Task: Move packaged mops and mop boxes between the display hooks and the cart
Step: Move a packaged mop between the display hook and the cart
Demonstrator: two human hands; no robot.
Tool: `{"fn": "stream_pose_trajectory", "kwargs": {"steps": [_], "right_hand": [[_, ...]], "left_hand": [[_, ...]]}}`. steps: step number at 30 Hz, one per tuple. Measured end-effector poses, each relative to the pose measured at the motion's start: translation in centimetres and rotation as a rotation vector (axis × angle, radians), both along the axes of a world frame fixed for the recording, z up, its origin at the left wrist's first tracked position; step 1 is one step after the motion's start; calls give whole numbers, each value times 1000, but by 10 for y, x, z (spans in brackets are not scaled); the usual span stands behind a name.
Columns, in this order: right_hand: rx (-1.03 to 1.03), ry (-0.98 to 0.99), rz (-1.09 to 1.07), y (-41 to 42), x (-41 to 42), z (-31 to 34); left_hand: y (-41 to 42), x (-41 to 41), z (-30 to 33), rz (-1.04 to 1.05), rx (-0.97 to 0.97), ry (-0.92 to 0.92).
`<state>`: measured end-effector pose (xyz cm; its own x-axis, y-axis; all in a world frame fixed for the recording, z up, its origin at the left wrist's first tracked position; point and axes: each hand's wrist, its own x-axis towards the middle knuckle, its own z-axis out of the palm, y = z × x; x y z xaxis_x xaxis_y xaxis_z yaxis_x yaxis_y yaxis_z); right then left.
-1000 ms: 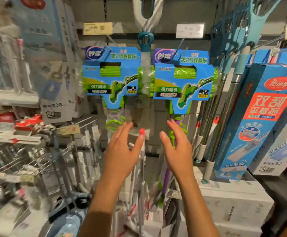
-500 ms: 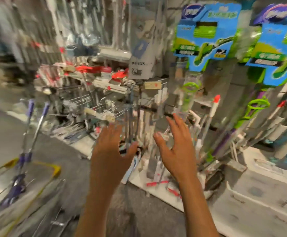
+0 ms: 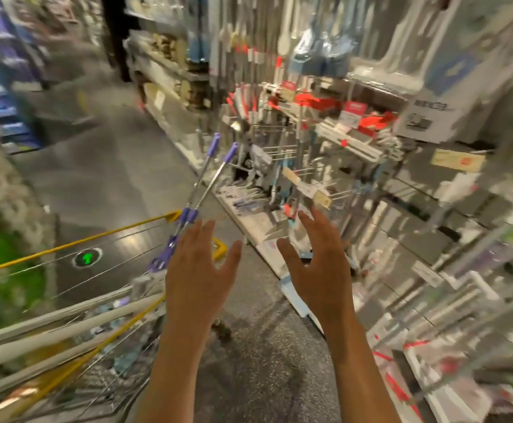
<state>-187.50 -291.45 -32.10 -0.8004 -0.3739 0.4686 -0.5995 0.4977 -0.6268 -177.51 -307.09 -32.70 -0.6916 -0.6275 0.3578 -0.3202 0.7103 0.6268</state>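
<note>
Head view, heavy motion blur throughout.

Left hand and right hand: both raised mid-frame, palms facing each other, fingers spread and relaxed, holding nothing. Hands are apart, a clear gap between them, touching no object.

Cart: lower left, yellow rim, wire basket. Left hand sits in front of its near right corner in the picture; contact not visible, looks clear of it.

In the cart: long white handles lying across the basket toward the lower left, and two metal mop poles with purple grips sticking up and out over the far rim, leaning toward the shelving. Their purple fittings lie low at the rim, just left of the left hand. Packaging detail too blurred to read.

Display hooks: right of centre, wire pegs on the shelving with price tags at the tips, above and beyond the right hand. Hanging goods with red and white labels on the rows above; what they are, cannot tell.

Grey box with print hangs upper right.

Floor: dark grey aisle, a round green arrow marker seen through the cart wires.
</note>
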Motion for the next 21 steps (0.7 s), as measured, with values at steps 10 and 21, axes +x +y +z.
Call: {"fn": "stream_pose_trajectory", "kwargs": {"steps": [10, 21], "right_hand": [[10, -82, 337, -80, -67, -6], [97, -156, 632, -157, -92, -40]], "left_hand": [[-43, -29, -8, 320, 126, -44], [-79, -29, -46, 579, 400, 30]]}}
